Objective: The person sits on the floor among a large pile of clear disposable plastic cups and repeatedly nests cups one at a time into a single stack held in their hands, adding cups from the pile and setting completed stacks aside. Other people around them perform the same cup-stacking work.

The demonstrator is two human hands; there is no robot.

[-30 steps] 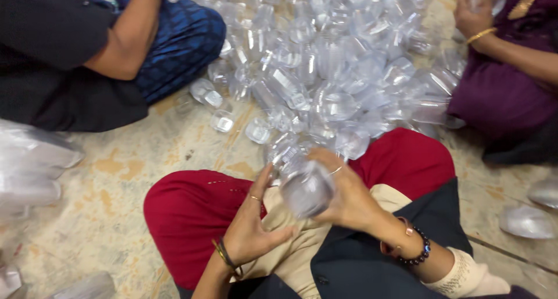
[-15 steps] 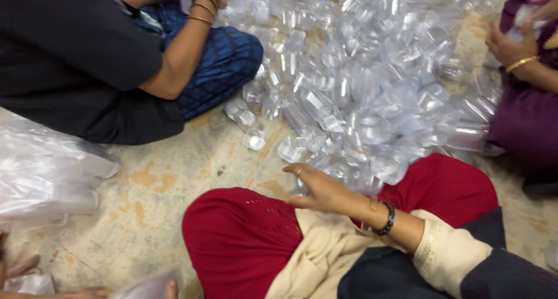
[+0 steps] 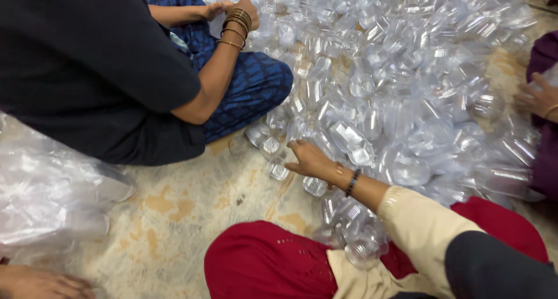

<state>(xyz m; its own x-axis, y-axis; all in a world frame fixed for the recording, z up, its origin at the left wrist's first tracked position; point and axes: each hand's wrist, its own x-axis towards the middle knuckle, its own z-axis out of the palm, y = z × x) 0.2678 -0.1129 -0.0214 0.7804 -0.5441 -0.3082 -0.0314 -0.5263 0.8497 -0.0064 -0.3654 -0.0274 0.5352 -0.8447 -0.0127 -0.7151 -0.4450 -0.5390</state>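
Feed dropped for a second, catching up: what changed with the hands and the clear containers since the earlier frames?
The clear container held in both hands over the lap is gone from them. The right hand has reached out to the edge of the pile of clear containers, open, holding nothing. The left hand has swung out low left. Pile and seated co-workers stayed.

Clear, colourless containers [image 3: 407, 89] heaped over beige floor [image 3: 192, 217] with orange-brown blotches. Red trousers [image 3: 267, 264], cream sleeve [image 3: 418, 223], dark beaded bracelet [image 3: 352, 182]. Black shirt [image 3: 81, 66] beside blue trousers [image 3: 250, 89] patterned with fine darker print; gold bangles [image 3: 235, 22]. Purple cloth [image 3: 543, 159] at right. Whitish translucent plastic bag [image 3: 52, 200] at left.
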